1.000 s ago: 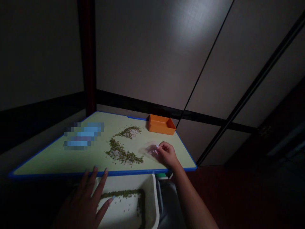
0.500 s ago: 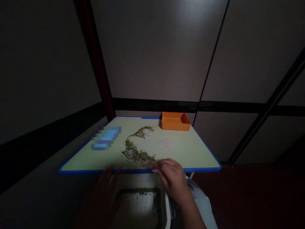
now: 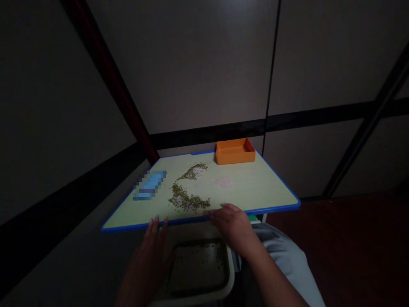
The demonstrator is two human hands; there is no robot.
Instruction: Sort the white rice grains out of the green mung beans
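My left hand (image 3: pixel 151 249) is at the near blue edge of a small table, fingers stretched out and apart, holding nothing. At the same edge, farther right, my right hand (image 3: pixel 234 226) rests with its fingers extended toward the left, close to a curved heap of small green beans (image 3: pixel 188 201). Pale, rice-like grains are mixed into this heap. Behind it lies a second patch of green beans (image 3: pixel 188 173) with pale grains (image 3: pixel 198 171) beside them. A thin patch of pale grains (image 3: pixel 223 182) spreads to the right. Under the edge, between my hands, is a light-rimmed tub (image 3: pixel 230 273) with beans scattered inside.
An orange open box (image 3: pixel 235 155) stands at the table's back right corner. A blurred-out blue flat object (image 3: pixel 150 185) lies at the left side. The table (image 3: pixel 268 192) stands near wall panels (image 3: pixel 204 76). My leg (image 3: pixel 284 245) is at the lower right.
The view has tilted and shifted. My left hand has come up to the table's edge. My right hand's fingers were pinched together and are now stretched out flatter. The heaps look much the same.
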